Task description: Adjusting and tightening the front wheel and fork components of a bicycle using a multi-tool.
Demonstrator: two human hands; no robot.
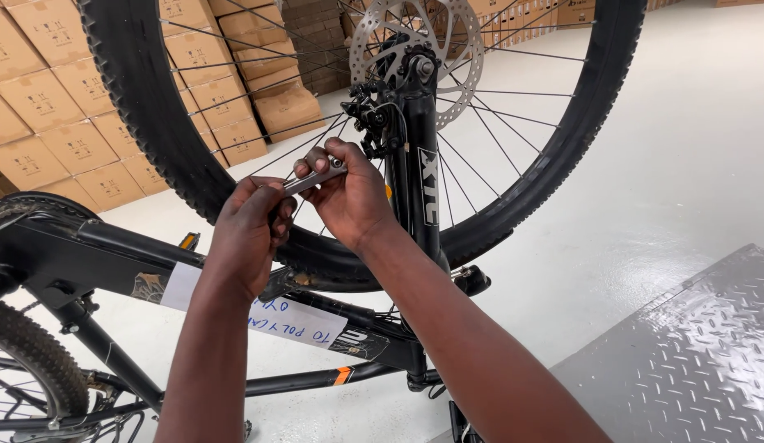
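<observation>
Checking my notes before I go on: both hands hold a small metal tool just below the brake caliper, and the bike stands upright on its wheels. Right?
Not quite. Both hands, left and right, do hold the metal tool just below the caliper, but the bike is upside down: the head view shows the wheel and its disc raised above the frame.

Both hands, left and right, grip a metal tool beside the brake caliper.
</observation>
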